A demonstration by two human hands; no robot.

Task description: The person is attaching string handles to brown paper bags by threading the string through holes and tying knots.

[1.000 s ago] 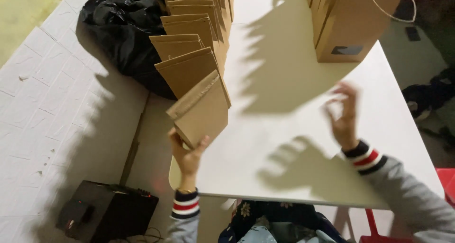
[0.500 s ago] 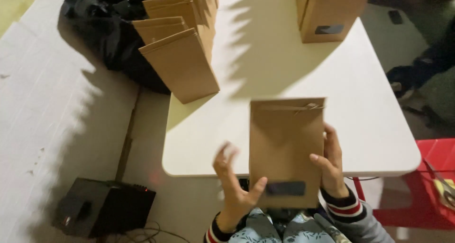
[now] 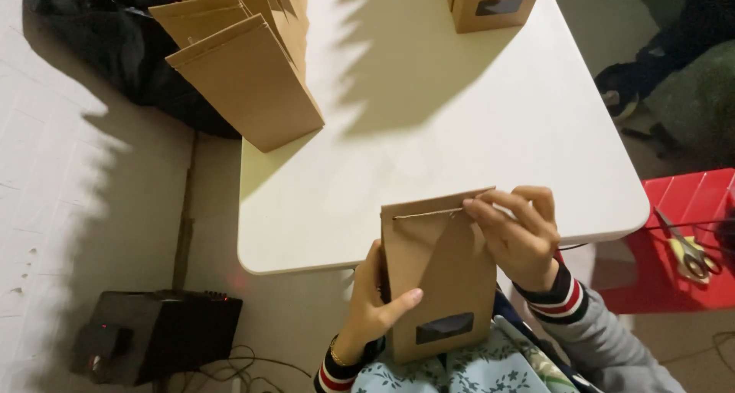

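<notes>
Standing over table (image 3: 429, 132) near edge: bag (image 3: 438, 274), long axis upright, window low. Left hand (image 3: 373, 301) clamps bag's left side; right hand (image 3: 521, 236), nearer top, pinches string (image 3: 429, 214) at upper right corner.

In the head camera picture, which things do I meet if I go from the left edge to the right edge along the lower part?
Black box on the floor → left hand → brown paper bag with a small window → right hand pinching the bag's top string → red stool → scissors lying on the stool.
</notes>
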